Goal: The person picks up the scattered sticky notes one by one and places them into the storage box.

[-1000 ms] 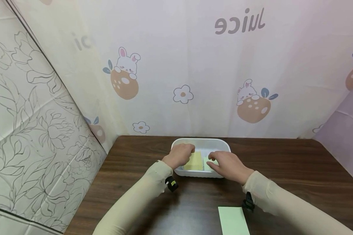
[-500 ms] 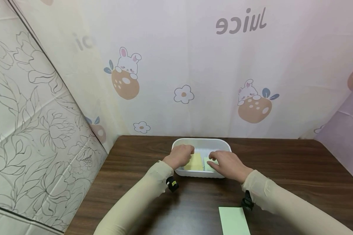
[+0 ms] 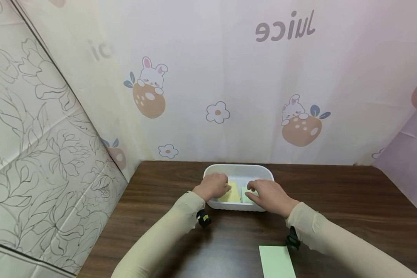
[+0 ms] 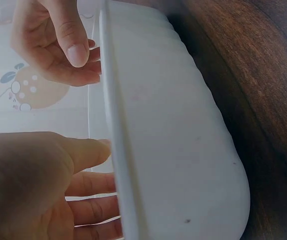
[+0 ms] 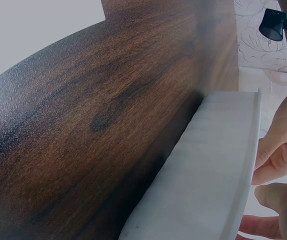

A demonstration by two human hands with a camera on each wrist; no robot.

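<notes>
A white plastic tray (image 3: 236,207) stands near the back of the table. Inside lie a yellow paper piece (image 3: 233,194) and, to its right, a smaller pale green one (image 3: 245,196). My left hand (image 3: 212,186) reaches over the tray's left side beside the yellow paper, fingers fairly straight. In the left wrist view the tray wall (image 4: 168,125) hides its fingertips. Over the right side, my right hand (image 3: 269,195) hangs by the green paper, loosely bent, thumb apart from the index finger. Nothing shows between its fingers; in the right wrist view its fingertips are partly hidden.
A pale green sheet (image 3: 277,260) lies on the dark wood table (image 3: 351,208) near the front, left of my right forearm. Behind the tray hangs a curtain (image 3: 194,85) with rabbit prints. A flower-patterned panel (image 3: 55,146) borders the left side.
My left fingers have shifted slightly by the yellow paper, whose upper edge sits a little lower in the tray. The right hand keeps nearly the same place.
</notes>
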